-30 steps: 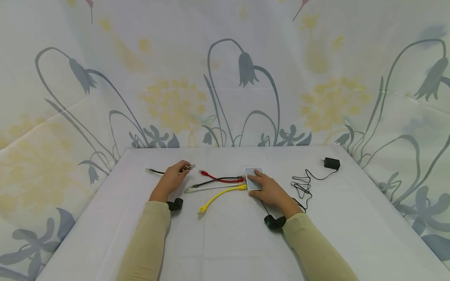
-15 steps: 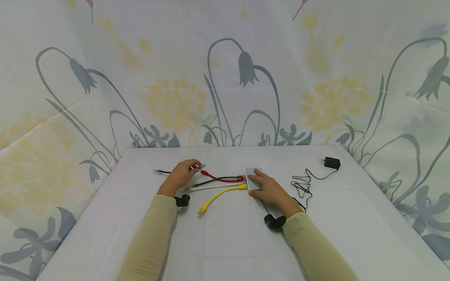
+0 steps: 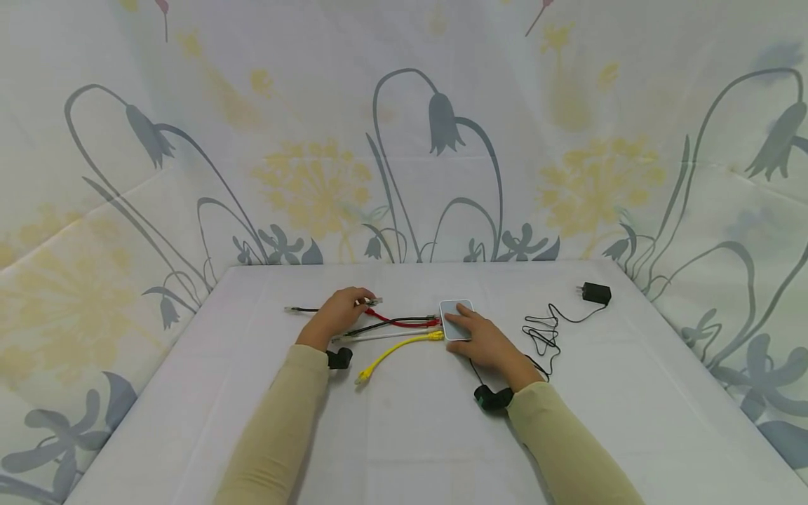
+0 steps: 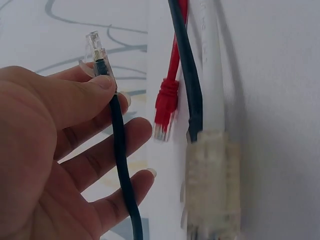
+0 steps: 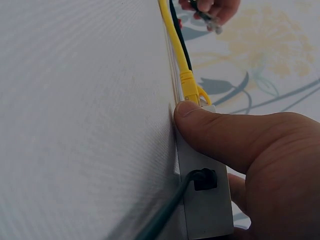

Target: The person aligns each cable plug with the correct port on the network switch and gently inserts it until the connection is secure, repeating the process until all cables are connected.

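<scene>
Between thumb and forefinger, my left hand (image 3: 341,313) pinches a dark Ethernet cable (image 4: 120,155) just behind its clear plug (image 4: 95,47). The cable's other end trails left of the hand. My right hand (image 3: 489,345) grips a small white network switch (image 3: 449,307) lying on the table, the thumb along its side in the right wrist view. A yellow Ethernet cable (image 3: 391,353) and a red one (image 3: 399,323) run into the switch's left side. A black one (image 3: 372,327) and a white one (image 3: 386,336) also lead there; their seating is too small to tell.
On the right lies a black power adapter (image 3: 596,293) with a tangled thin cord (image 3: 546,335) leading toward the switch. Free cable ends lie left of the switch, below the left hand. A flowered curtain (image 3: 404,140) stands behind the white table (image 3: 404,435).
My left hand has moved right with the dark Ethernet cable, its plug now over the red cable's free end. The right hand and switch have stayed in place.
</scene>
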{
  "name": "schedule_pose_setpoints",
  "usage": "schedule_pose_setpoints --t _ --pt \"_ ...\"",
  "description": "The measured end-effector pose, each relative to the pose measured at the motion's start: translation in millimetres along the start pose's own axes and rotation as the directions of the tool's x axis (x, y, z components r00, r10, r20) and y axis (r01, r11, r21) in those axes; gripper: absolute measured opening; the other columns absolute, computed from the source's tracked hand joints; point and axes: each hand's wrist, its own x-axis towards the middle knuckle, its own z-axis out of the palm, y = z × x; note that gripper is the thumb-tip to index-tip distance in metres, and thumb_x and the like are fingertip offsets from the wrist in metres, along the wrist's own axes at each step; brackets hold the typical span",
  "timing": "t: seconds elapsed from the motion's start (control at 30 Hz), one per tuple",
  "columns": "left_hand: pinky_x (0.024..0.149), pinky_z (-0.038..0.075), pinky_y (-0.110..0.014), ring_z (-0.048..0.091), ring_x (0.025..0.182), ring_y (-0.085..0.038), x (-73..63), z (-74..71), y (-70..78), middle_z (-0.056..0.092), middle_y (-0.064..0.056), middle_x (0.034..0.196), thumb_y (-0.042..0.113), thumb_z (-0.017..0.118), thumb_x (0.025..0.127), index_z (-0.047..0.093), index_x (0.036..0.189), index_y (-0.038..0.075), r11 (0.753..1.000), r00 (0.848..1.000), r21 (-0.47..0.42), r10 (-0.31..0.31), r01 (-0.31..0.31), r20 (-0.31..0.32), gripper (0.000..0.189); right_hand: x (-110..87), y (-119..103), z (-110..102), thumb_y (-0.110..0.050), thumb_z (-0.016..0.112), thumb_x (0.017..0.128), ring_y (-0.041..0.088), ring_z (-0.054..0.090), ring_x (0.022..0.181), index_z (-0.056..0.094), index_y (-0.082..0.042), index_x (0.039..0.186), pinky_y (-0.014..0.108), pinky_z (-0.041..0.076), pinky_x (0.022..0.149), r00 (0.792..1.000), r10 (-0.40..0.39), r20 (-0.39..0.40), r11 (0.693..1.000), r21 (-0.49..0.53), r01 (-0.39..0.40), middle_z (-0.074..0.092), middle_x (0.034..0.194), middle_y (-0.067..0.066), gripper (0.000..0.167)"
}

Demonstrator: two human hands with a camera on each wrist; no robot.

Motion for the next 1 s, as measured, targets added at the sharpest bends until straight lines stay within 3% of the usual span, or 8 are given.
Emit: schedule_pose_setpoints --t 0.67,1.0 --pt "0.086 0.051 -0.037 0.062 0.097 -0.022 11.6 13.7 24.3 0.067 -0.008 0.110 0.014 0.057 0.097 0.066 0.120 0.012 0.998 0.999 0.038 0.042 -0.042 0.002 0.024 0.0 3 1 -0.035 0.067 0.091 0.042 0.025 0.145 0.042 -0.022 0.148 0.061 0.028 0.111 0.999 -0.033 -0.020 0.999 0.005 0.033 0.022 0.161 0.010 0.063" --pt "0.087 0.050 -0.037 0.062 0.096 -0.020 17.3 20.5 34.0 0.067 -0.007 0.109 0.014 0.058 0.097 0.067 0.119 0.013 0.998 0.999 0.061 0.035 -0.036 0.024 0.024 0.0 0 0 -0.036 0.067 0.091 0.040 0.023 0.146 0.042 -0.023 0.148 0.059 0.027 0.113 1.000 -0.010 -0.010 1.000 0.016 0.010 0.022 0.161 0.009 0.063"
